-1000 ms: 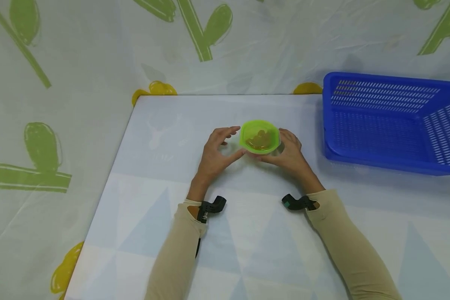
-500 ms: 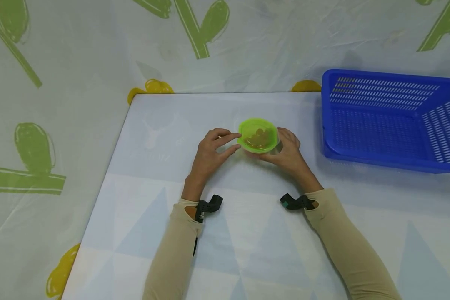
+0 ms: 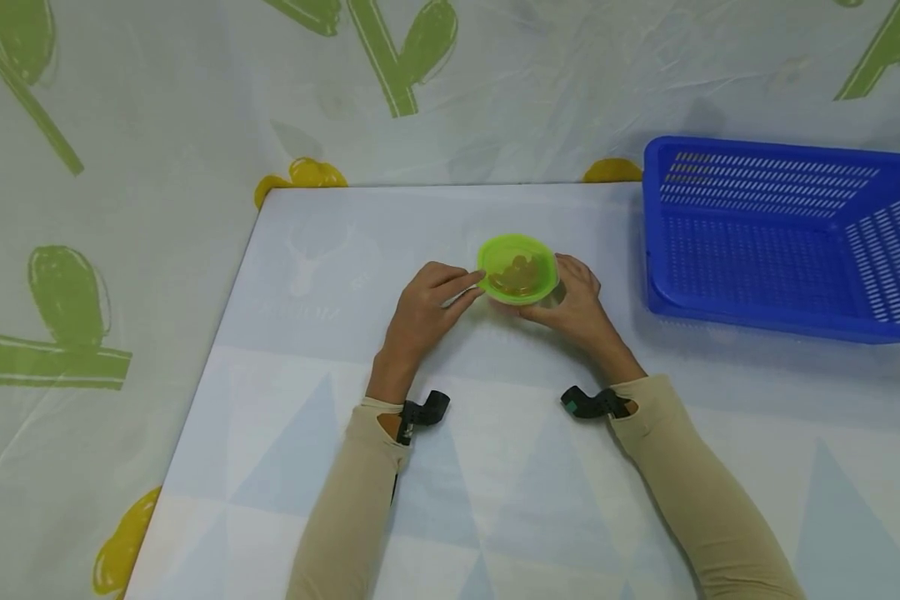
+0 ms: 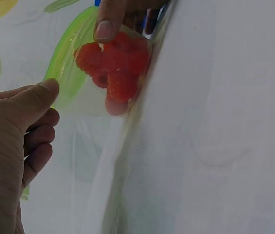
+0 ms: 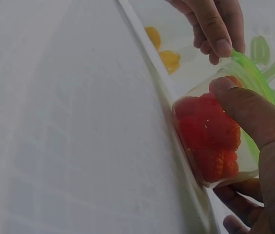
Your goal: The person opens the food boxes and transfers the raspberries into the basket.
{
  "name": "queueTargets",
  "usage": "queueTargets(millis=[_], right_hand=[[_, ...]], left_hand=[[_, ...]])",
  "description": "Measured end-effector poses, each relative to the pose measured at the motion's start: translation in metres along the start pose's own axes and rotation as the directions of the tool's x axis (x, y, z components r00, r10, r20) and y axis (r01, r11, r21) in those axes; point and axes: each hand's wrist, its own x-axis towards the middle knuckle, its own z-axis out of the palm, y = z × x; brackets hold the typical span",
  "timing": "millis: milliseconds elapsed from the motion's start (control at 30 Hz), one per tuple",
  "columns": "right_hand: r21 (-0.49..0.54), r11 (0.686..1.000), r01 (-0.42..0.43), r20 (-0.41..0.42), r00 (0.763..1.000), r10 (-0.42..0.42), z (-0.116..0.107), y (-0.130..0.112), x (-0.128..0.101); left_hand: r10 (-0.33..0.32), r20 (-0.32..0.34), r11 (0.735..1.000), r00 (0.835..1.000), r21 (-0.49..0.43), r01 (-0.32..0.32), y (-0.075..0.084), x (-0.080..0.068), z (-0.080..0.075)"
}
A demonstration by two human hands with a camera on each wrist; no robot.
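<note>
A small clear container (image 3: 518, 268) with a green lid (image 3: 516, 265) stands on the table's middle, and red raspberries show inside it (image 4: 114, 73) (image 5: 208, 134). My right hand (image 3: 555, 296) grips the container from the right, with the thumb (image 5: 239, 105) across its clear wall. My left hand (image 3: 471, 287) is at the lid's left rim, pinching it between index finger and thumb (image 4: 40, 95). In the right wrist view the left hand's fingertips (image 5: 220, 46) sit on the green lid (image 5: 254, 68).
A large blue slotted basket (image 3: 780, 242) sits at the table's right back corner, an arm's reach from the container. The table carries a pale mat with blue triangles (image 3: 330, 292). A cloth with green and yellow prints (image 3: 120, 167) hangs behind and to the left.
My left hand's spread fingers drew together and came to the lid's left rim. The right hand and the container stayed in place.
</note>
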Motion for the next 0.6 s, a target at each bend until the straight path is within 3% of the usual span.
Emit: queueTargets(millis=[267,600], right_hand=[[-0.003,1.0,0.02,-0.006,1.0,-0.02,0.0033,0.0049,-0.0057],[-0.011,1.0,0.008,-0.014,1.0,-0.008,0.0017,0.0019,-0.0038]], left_hand=[[-0.014,-0.04,1.0,0.999,0.004,0.015,0.0043,-0.0103,0.0041],[-0.004,-0.161,1.0,0.987,-0.008,0.003,0.004,-0.0069,0.0081]])
